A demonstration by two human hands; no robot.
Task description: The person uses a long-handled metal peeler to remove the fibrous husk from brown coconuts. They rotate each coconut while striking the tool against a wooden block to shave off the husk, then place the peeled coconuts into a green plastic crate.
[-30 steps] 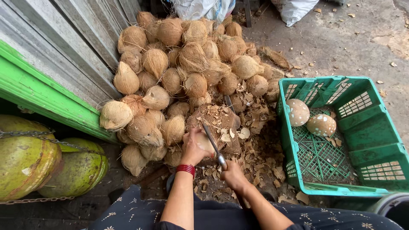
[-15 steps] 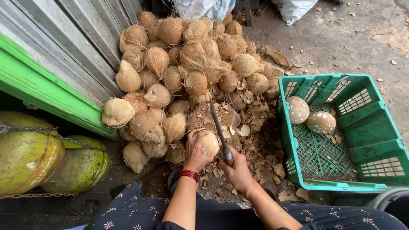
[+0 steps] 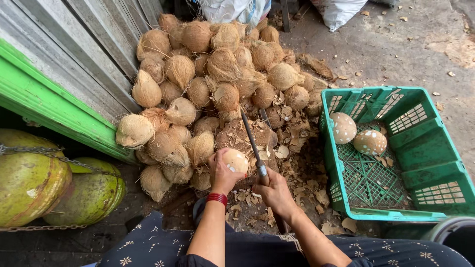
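My left hand, with a red band at the wrist, grips a pale, partly peeled coconut low in the middle of the view. My right hand grips the handle of a long dark knife. Its blade points up and away, just right of the coconut and above a husk-strewn wooden block. A big pile of brown husked coconuts lies right behind both hands.
A green plastic crate stands to the right and holds two peeled speckled coconuts. Husk scraps litter the ground. A grey corrugated wall with a green ledge and two green coconuts under a chain are at left.
The knife blade has swung up from the coconut to point away. My left hand has turned the coconut, showing more of its pale peeled side.
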